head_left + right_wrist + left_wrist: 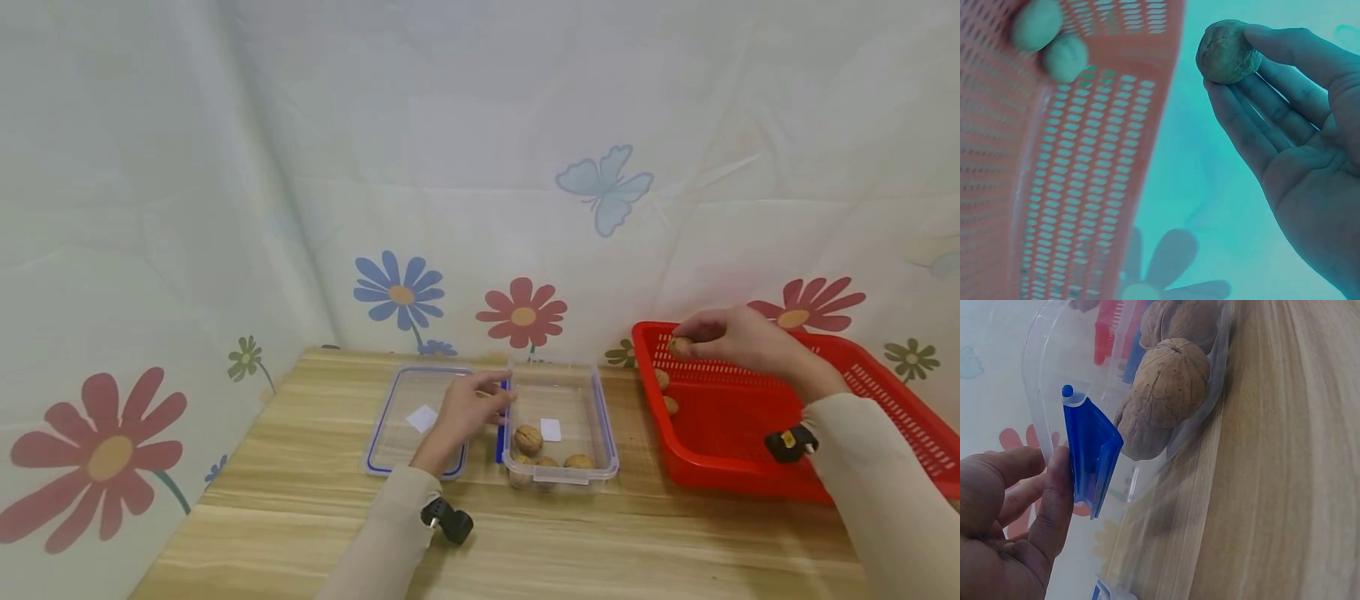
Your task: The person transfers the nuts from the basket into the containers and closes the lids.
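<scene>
Your right hand [738,340] is pinching a walnut [680,346] over the red basket [731,433]; your left hand [467,410], fingers relaxed, is touching the clear container's [558,392] blue clasp [1090,453].

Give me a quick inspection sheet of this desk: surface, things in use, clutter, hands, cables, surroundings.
Surface: wooden table, light grain.
Things in use: clear box with blue clips, holding at least three walnuts; its lid lies flat to the left; red basket to the right with two walnuts left inside.
Clutter: nothing seen.
Hands: left hand touches the box's blue clip; right hand pinches a walnut above the basket's edge.
Cables: nothing seen; a small black camera sits on each wrist.
Surroundings: white cloth backdrop printed with flowers and a butterfly.
</scene>
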### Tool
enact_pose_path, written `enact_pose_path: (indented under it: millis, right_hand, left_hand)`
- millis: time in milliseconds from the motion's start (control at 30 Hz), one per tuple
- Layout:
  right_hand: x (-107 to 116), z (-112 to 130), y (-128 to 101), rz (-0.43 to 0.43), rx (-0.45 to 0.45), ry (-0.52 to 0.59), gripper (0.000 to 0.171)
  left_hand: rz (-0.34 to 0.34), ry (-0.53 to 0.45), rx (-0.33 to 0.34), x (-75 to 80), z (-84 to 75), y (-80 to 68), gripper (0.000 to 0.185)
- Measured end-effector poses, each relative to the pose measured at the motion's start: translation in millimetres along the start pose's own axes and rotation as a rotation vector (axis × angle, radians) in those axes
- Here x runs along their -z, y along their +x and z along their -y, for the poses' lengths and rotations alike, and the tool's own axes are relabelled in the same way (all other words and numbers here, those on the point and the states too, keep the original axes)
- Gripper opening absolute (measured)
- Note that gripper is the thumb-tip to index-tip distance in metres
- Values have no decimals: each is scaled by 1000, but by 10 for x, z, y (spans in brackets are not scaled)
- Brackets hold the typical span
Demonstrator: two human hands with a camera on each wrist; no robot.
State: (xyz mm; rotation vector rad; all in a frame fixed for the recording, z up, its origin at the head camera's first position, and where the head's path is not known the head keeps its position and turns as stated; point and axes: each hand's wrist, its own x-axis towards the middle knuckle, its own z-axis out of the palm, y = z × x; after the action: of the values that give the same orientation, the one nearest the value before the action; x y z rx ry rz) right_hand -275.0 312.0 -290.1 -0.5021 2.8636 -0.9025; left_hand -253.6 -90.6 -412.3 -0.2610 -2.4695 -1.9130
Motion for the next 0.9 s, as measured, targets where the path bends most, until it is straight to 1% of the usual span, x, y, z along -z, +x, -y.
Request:
enact_pose_path:
  millis: [133, 367, 500, 667, 800, 900]
  right_hand:
    - [22, 140, -37, -30, 39, -29, 54]
    - [10, 388, -135, -58, 73, -15, 59]
    - [-26, 484, -177, -86, 106, -21, 53]
    - [-100, 563, -202, -118, 175, -33, 44]
    - [-166, 614, -214, -122, 214, 3, 41]
    - [-219, 641, -213, -130, 262, 34, 39]
  left_hand:
    - [-2, -1, 6, -4, -7, 1, 41]
    - [1, -14, 1, -8, 16, 15, 40]
    - [2, -12, -1, -7, 26, 23, 41]
    - [2, -2, 0, -6, 16, 22, 41]
    - [7, 8, -1, 0, 6, 16, 41]
    - [10, 12, 0, 2, 10, 18, 42]
